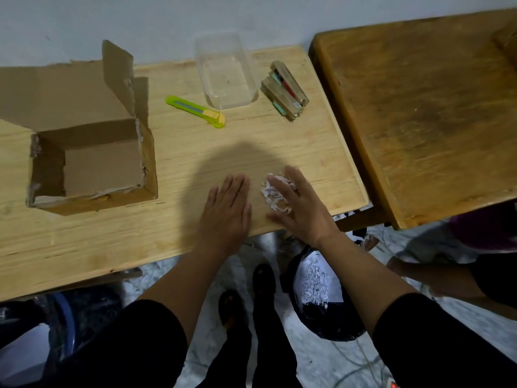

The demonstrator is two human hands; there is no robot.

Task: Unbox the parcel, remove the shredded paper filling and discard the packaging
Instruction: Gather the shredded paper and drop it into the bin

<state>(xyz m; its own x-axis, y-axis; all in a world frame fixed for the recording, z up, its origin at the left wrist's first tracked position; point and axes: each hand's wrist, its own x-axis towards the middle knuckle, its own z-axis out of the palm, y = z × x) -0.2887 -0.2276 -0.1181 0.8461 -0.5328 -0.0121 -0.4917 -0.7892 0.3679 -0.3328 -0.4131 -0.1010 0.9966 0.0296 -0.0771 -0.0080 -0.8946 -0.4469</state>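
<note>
An open cardboard box (92, 161) stands on the left of the light wooden table (112, 242), its flaps up and its inside bare. A small heap of white shredded paper (272, 196) lies near the table's front right edge. My right hand (299, 205) lies flat over that heap with straight fingers. My left hand (226, 211) rests flat on the table just left of the heap, fingers straight. Below the table edge, a black bin bag (316, 298) on the floor holds more shredded paper.
A green and yellow utility knife (195, 111), a clear plastic container (225, 71) and a pack of toothbrushes (284, 91) lie at the back of the table. A darker wooden table (425, 107) adjoins on the right. My feet stand by the bag.
</note>
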